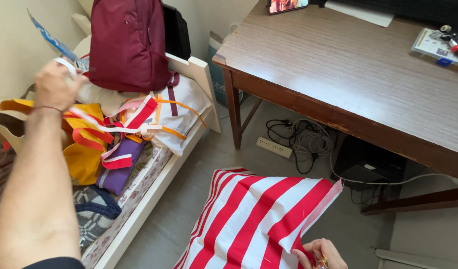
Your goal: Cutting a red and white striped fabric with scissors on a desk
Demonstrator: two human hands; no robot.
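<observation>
- Reaching out over the bed (139,214), the left hand (57,84) is closed around the end of a white fabric strap (97,121), which runs from the fist down toward the heap of cloth.
- Pinching at the lower edge of the view, the right hand (319,253) has its fingers shut on the corner of a red-and-white striped cloth (254,219); a ring shows on one finger.
- The striped cloth spreads up and left from that hand, hanging above the grey floor (204,149) between the bed and the wooden desk (348,74).
- On the bed lie yellow cloth bags (84,159), a purple bag (120,164) with red-and-white handles, and a white bag (186,107) with orange straps.
- A maroon backpack (129,42) stands upright at the head of the bed, just behind the left hand.
- Under the desk, a white power strip (274,147) lies on the floor beside a tangle of cables (304,142).
</observation>
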